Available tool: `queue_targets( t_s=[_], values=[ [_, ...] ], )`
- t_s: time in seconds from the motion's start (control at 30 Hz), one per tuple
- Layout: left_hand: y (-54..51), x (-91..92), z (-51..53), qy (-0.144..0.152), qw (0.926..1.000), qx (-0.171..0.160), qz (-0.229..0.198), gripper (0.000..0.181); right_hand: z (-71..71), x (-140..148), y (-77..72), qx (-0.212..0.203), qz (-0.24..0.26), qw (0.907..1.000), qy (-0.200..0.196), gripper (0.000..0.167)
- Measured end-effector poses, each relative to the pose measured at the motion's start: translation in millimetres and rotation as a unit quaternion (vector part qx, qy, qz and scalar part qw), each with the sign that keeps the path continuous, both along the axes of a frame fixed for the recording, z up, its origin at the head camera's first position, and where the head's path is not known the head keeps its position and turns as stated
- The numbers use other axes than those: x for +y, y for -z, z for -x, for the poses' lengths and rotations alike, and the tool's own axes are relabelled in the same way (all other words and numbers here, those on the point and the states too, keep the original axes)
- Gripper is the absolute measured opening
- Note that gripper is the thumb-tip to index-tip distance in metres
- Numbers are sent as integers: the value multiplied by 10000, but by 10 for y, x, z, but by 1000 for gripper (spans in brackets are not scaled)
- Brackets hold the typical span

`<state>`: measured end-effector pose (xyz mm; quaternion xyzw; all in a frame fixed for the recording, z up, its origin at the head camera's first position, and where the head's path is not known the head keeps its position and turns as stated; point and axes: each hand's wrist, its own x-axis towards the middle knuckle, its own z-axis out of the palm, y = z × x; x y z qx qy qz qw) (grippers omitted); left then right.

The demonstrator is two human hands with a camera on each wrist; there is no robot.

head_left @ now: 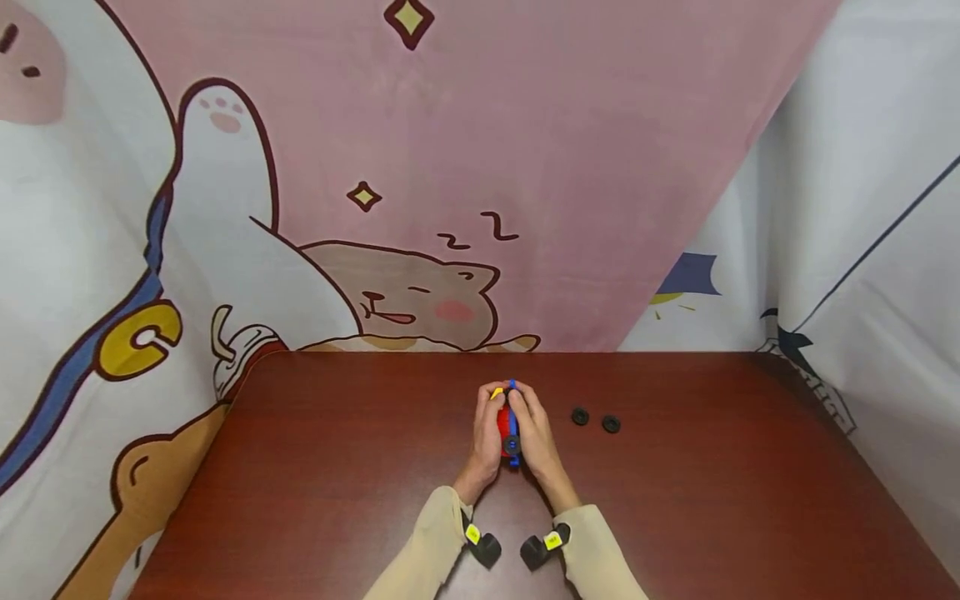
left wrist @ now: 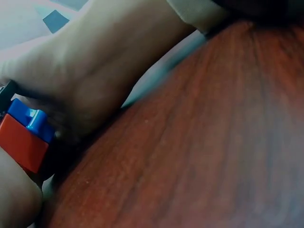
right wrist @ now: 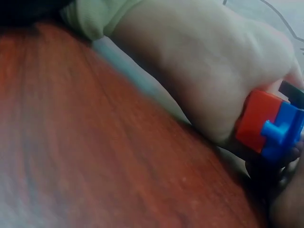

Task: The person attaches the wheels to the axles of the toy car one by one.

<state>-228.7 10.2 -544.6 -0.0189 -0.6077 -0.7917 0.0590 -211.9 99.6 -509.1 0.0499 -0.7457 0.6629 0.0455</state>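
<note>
left hand (head_left: 487, 427) grasping the red side of a toy (head_left: 504, 423), right hand (head_left: 536, 433) grasping its blue side, the toy sitting between both hands over a brown table (head_left: 360, 467), one black wheel (head_left: 512, 445) showing on its near end, two loose wheels (head_left: 580, 416) lying near the right hand

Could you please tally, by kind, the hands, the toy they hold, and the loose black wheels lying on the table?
Hands: 2 (left hand and right hand)
Red-and-blue toy: 1
Loose black wheels: 2 (nearer wheel and farther wheel, going right from the right hand)
Total: 5
</note>
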Motion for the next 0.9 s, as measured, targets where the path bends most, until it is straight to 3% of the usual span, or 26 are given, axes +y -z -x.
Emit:
queue_targets(
  t_s=[0.23,0.37,0.6,0.9],
  values=[
    [-2,-8,-17,-115,9999,-24,-97,31,27,66,-10,-121,-411,9983,-402,42],
    [-23,-9,-26,-110,9999,-94,-28,29,59,95,18,-140,-310,9980,-534,42],
    [-112,6,-44,-129,9997,-125,185,27,209,127,338,-192,124,9988,-430,41],
    [-2,28,0,-189,9994,49,288,25,212,113,411,126,180,9994,-254,43]
  ],
)
